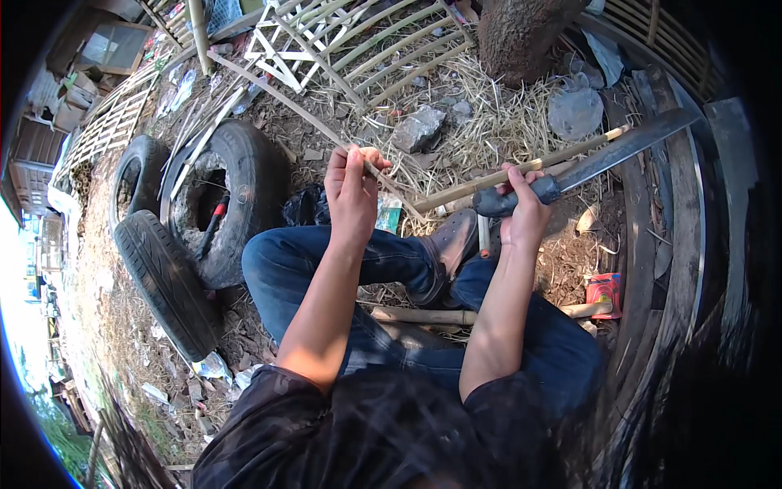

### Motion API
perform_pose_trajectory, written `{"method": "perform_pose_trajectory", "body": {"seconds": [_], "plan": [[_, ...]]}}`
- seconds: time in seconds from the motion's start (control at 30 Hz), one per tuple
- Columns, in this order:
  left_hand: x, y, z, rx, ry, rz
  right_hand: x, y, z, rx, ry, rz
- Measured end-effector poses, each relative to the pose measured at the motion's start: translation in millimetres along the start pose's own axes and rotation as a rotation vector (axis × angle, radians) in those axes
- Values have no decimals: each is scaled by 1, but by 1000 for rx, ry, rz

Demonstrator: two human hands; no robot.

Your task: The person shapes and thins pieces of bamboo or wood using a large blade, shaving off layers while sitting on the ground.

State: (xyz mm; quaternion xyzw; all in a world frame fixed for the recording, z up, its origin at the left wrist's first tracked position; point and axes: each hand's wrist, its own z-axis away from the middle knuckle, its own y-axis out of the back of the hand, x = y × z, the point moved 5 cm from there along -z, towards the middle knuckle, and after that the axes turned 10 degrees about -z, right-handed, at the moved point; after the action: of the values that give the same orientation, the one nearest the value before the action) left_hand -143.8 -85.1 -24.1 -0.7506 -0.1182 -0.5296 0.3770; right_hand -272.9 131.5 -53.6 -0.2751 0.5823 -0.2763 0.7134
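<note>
My left hand point(353, 194) is closed around a long thin bamboo strip point(281, 98), which slants from the upper left down toward my feet. In my right hand point(523, 210) is the black handle of a machete, its broad dark blade point(631, 151) pointing to the upper right. A split bamboo piece point(570, 151) runs just beyond the machete, passing behind my right fingers; whether they grip it too I cannot tell. Below that hand hangs a small white stick with an orange end point(485, 238), resembling a cigarette. The strip's lower end lies close to the bamboo piece's left end.
Old tyres point(257, 183) lie at the left. Ahead are a grey stone point(419, 129), a tree trunk point(519, 37) and bamboo lattice point(391, 61). Wooden planks point(683, 220) line the right side. Beside my bent legs are a red packet point(604, 295) and a bamboo pole point(423, 315).
</note>
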Motion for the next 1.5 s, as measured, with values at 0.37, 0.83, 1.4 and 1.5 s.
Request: {"method": "perform_pose_trajectory", "body": {"seconds": [0.37, 0.83, 1.4, 1.5], "plan": [[22, -14, 18, 239, -351, -77, 4, 1, 4, 125, 50, -94], [-7, 10, 15, 135, -20, -65, -9, 4, 2, 88, 176, 19], [176, -35, -47, -414, -275, -928, -121, -141, -92, -507, 360, 719], [238, -79, -63, -283, -842, -1231, -151, -174, -104, -595, 375, 936]]}}
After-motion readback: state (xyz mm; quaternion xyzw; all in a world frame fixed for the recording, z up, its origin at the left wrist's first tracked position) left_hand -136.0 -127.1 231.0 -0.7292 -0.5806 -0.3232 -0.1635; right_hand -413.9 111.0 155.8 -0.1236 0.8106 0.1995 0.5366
